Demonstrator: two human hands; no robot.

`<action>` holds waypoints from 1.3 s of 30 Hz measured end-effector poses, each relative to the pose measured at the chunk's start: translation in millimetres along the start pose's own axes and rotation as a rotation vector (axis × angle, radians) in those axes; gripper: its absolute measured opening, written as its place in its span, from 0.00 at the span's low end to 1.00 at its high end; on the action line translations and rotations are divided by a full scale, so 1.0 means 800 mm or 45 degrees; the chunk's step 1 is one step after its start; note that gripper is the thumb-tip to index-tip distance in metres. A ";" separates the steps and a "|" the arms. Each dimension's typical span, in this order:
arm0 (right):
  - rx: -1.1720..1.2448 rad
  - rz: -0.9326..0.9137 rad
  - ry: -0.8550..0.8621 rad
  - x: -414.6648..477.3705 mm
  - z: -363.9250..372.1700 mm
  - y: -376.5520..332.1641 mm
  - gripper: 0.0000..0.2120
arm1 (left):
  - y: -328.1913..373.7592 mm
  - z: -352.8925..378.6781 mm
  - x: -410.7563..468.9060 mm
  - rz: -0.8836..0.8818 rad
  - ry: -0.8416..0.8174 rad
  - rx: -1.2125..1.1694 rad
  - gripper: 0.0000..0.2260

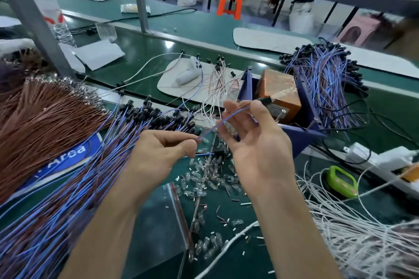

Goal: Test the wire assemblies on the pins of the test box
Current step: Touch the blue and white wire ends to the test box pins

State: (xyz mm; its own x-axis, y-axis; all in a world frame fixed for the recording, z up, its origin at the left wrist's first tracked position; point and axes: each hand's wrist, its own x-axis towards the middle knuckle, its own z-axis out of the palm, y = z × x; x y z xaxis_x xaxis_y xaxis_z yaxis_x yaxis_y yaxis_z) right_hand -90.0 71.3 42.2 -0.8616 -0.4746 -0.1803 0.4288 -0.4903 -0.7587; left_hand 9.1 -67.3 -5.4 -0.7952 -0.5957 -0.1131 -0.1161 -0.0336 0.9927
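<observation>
- The test box [280, 95] sits in a bin [303, 138], just ahead of your right hand [256, 145].
- One wire assembly [226, 120] spans from your left hand [158, 154] to the right.
- A wire pile [68, 176] lies at your left; a second pile [324, 88] lies behind the bin.
- Loose small parts [204, 179] lie on the table [204, 29] under your hands, with a bag [158, 217] nearer you.
- A power strip [390, 165] lies right of the bin.

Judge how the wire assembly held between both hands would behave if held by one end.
Probably floppy: the wire assembly bows between left hand and right hand. Likely very light: fingertip pinches carry it. Its black connector would probably droop.
</observation>
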 end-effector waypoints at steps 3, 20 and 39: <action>0.018 -0.070 0.056 -0.011 -0.004 -0.004 0.11 | 0.008 0.021 -0.010 0.021 -0.129 0.048 0.11; 0.217 -0.146 0.234 -0.038 -0.160 -0.093 0.13 | 0.004 -0.013 -0.005 -0.064 -0.075 -0.007 0.14; -0.910 0.030 0.004 -0.061 -0.130 -0.003 0.03 | -0.013 0.139 -0.012 0.005 -0.426 -0.024 0.09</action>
State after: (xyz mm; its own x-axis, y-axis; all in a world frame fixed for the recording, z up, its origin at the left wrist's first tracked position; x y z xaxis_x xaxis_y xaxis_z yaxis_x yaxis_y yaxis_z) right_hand -77.0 171.6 -12.7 -0.8556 -0.4765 -0.2024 0.1651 0.1193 -0.9790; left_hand -48.2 27.6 -19.6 -0.9474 -0.2992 -0.1136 -0.1037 -0.0486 0.9934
